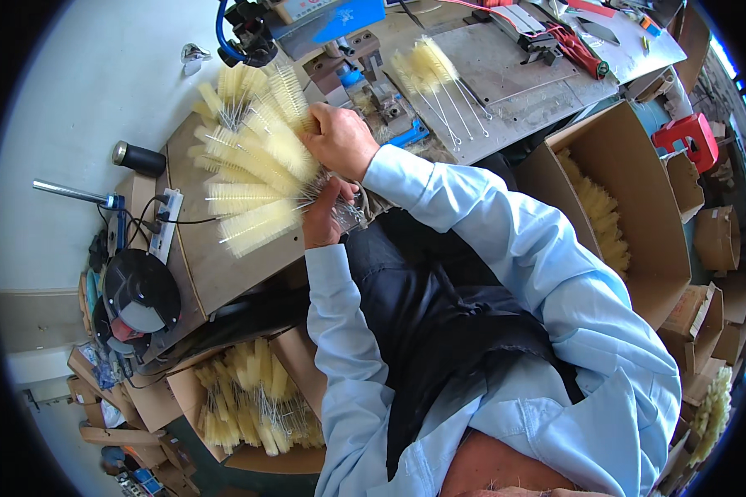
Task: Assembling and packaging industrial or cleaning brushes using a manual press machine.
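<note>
My left hand (323,217) is closed around the twisted-wire stems of a bunch of cream bottle brushes (253,170). Their bristle heads fan out to the left over the metal bench. Above it, my right hand (340,139) is curled with its fingertips pressed against the bristles of one brush (286,95) at the bunch's upper right side. The tips of that hand's fingers are partly hidden by the bristles. Several more brushes (427,66) lie on the metal plate to the right, their looped wire ends pointing towards me.
A bench machine (340,70) with blue parts stands just beyond my hands. Cardboard boxes of brushes are at lower left (307,364) and right (630,182). A power strip (167,224) and a round black device (141,290) sit at the left edge. Red-handled pliers (580,54) lie far right.
</note>
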{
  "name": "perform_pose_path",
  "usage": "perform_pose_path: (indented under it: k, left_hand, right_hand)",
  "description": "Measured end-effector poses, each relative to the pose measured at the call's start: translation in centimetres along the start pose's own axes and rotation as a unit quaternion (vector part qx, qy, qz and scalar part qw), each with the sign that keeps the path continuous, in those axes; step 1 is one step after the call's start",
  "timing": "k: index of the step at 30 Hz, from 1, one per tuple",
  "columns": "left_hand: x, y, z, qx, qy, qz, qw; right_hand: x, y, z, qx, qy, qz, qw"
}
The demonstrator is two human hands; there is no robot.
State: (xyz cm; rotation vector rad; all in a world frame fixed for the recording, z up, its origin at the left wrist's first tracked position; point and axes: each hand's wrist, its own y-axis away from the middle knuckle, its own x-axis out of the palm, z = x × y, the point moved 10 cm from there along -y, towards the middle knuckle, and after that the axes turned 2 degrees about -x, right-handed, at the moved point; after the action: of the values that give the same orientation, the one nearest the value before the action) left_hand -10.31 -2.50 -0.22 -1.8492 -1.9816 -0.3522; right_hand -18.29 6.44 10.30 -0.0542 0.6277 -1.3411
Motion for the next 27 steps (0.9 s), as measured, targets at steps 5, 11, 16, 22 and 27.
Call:
perform_pose_path:
  k: [5, 11, 16, 22, 27]
  left_hand:
    - [0.3, 0.4, -0.6, 0.026, 0.031, -0.035, 0.999]
    - [-3.6, 0.0, 0.5, 0.063, 0.057, -0.086, 0.993]
    - [-6.1, -0.8, 1.5, 0.027, 0.123, -0.164, 0.979]
    - [-5.8, -0.9, 1.0, 0.033, 0.237, -0.105, 0.965]
    - [-5.4, -0.7, 1.1, 0.024, 0.201, -0.118, 0.972]
  right_hand:
    - [-0.1, -0.3, 5.0, -0.158, 0.039, -0.069, 0.984]
    - [-1.6, 0.8, 10.3, -0.307, -0.072, -0.082, 0.945]
    - [-3.7, 5.6, 5.5, -0.208, -0.135, -0.035, 0.968]
    - [-2.4, 7.5, -6.0, 0.148, -0.239, 0.076, 0.957]
    - [-1.7, 6.9, -8.6, 0.260, -0.317, 0.053, 0.911]
